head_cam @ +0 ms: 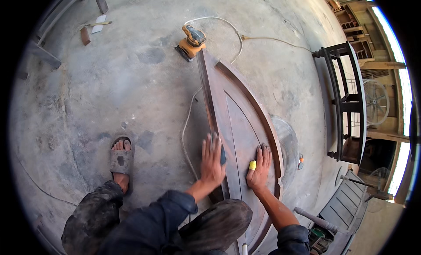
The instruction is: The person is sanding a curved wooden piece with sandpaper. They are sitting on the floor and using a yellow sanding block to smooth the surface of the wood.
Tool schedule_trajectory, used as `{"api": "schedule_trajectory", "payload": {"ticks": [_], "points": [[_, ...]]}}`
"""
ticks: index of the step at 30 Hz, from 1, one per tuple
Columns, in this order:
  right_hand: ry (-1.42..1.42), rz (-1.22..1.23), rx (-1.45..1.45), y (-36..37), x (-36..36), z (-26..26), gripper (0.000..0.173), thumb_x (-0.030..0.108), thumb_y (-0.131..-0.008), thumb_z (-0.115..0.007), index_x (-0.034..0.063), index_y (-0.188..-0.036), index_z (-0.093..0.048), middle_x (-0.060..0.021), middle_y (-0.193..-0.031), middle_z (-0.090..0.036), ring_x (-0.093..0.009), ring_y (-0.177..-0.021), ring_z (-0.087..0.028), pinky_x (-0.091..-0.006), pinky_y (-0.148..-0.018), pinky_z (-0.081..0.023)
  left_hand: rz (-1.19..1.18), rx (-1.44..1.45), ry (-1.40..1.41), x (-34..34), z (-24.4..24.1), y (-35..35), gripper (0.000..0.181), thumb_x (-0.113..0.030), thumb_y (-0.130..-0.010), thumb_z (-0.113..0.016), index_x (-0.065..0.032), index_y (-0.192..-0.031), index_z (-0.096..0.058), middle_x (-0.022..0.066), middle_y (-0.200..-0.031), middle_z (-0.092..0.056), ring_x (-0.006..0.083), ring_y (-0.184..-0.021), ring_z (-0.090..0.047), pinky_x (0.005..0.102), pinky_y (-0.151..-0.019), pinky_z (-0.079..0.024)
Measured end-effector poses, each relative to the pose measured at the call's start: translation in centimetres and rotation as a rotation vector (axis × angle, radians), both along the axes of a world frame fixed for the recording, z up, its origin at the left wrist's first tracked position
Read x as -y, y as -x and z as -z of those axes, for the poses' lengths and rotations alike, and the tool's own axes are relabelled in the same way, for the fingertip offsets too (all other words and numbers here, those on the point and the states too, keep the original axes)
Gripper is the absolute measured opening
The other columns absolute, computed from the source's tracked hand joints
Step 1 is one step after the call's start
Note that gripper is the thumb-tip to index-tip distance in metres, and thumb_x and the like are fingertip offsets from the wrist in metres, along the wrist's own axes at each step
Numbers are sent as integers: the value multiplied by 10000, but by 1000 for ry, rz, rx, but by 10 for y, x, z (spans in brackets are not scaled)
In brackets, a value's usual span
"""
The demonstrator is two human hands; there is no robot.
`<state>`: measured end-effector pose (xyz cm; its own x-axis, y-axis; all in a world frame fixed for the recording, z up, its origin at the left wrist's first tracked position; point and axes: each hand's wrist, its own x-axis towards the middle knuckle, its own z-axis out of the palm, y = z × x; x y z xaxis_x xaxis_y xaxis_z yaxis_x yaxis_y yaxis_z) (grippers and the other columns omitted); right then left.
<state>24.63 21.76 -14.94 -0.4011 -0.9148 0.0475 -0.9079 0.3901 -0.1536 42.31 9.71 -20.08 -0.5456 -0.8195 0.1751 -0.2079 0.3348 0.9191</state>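
Observation:
A curved wooden furniture panel (245,123) lies before me, with a straight rail (208,94) on its left and a raised, bowed rim (263,115) on its right. My left hand (212,159) presses along the straight rail. Under its palm shows the edge of a dark pad (223,155), perhaps folded sandpaper, mostly hidden by the hand. Flat on the inset face rests my right hand (261,168), fingers slightly spread and holding nothing. Yellow tape (252,165) wraps its thumb. My knee (227,222) is against or over the near part of the panel.
An orange electric sheet sander (191,43) sits at the panel's far tip, its pale cord (241,46) looping over the concrete floor (158,90). A dark wooden frame (348,103) stands right. A turned wooden leg (315,219) lies lower right. Wood scraps (85,36) lie upper left.

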Motion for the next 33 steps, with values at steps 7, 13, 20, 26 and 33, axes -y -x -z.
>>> {"api": "schedule_trajectory", "payload": {"ticks": [7,13,20,26,33], "points": [[-16,6,5,-1,3,-3,625,207,-944,-450,-56,-1509,-398,-283,-1587,-368,-453,-1506,-295,-578,-1263,-150,-58,-27,11,34,3,18,788,-70,-945,-606,58,-1608,-199,269,-1674,-226,504,-1558,-128,639,-1252,-96],[-17,7,-18,-4,-5,-3,632,209,-943,-452,-52,-1515,-394,-280,-1594,-361,-451,-1506,-296,-577,-1264,-146,67,-21,-87,-51,3,-16,795,-79,-941,-599,62,-1610,-192,258,-1680,-222,490,-1565,-121,648,-1250,-90],[-29,17,-1,-1,3,-3,637,223,-957,-453,-49,-1529,-384,-267,-1598,-364,-452,-1507,-294,-578,-1262,-146,-118,45,41,72,5,30,719,-87,-975,-585,69,-1591,-249,282,-1648,-277,481,-1539,-223,628,-1254,-129],[-11,24,-43,1,-2,-2,641,211,-940,-467,-48,-1521,-392,-274,-1592,-366,-455,-1506,-296,-576,-1264,-150,17,27,19,-4,4,2,842,-104,-917,-674,68,-1597,-209,324,-1635,-264,495,-1545,-194,637,-1249,-151],[-41,45,-1,1,0,-1,641,201,-930,-471,-41,-1519,-404,-268,-1591,-376,-452,-1508,-295,-573,-1264,-156,89,55,69,20,9,-2,821,-74,-928,-644,88,-1595,-193,327,-1637,-259,501,-1551,-164,640,-1251,-134]]}}
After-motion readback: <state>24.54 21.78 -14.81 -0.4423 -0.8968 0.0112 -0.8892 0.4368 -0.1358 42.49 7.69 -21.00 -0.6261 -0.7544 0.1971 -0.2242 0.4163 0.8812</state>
